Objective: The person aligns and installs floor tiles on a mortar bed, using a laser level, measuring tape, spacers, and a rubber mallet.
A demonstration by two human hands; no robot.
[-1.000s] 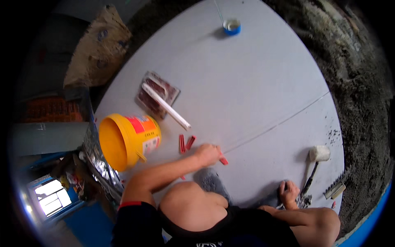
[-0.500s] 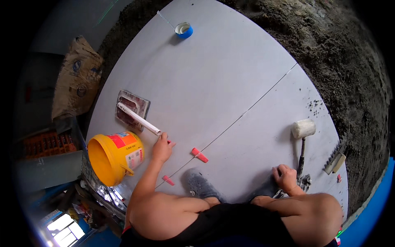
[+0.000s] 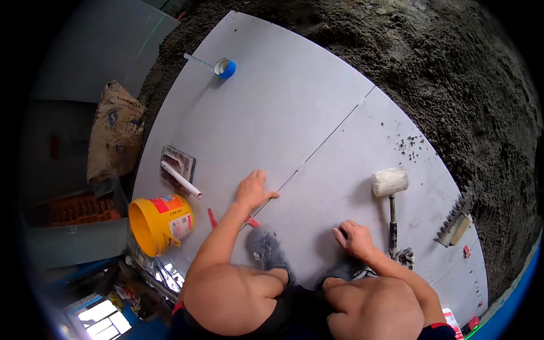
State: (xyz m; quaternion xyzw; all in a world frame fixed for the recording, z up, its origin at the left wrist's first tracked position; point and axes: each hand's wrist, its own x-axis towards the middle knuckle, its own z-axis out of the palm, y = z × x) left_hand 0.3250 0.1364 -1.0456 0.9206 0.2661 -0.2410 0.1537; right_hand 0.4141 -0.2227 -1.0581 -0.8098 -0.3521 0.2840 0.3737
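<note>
Head view. Person squatting on large grey tiles [image 3: 272, 107]; knees and grey shoes at 6 o'clock of the frame.

Left hand [image 3: 254, 190]: open, palm down, fingers spread flat on the left tile, just beside the joint [image 3: 334, 131] that runs between the two tiles toward 1 o'clock. Grips nothing. A red wedge [image 3: 252, 222] lies at 6 o'clock of this hand, partly under the wrist; a second red wedge [image 3: 212, 217] lies at 8 o'clock, near.

Right hand [image 3: 354, 238]: fingers curled, knuckles pressed on the right tile; whether it holds anything, cannot tell.

White rubber mallet [image 3: 390, 182] lies on the right tile at 1 o'clock of the right hand, handle pointing toward 6 o'clock. Notched trowel [image 3: 453, 222] at 3 o'clock of the mallet, at the tile's edge.

Yellow bucket [image 3: 158, 224] on its side at 8 o'clock of the left hand, off the tile. Brown tray [image 3: 177, 167] with a white tube [image 3: 181, 179] across it at 10 o'clock. Blue tape measure [image 3: 225, 68] at 12 o'clock, well apart. Grey mortar bed [image 3: 453, 85] beyond the tiles
</note>
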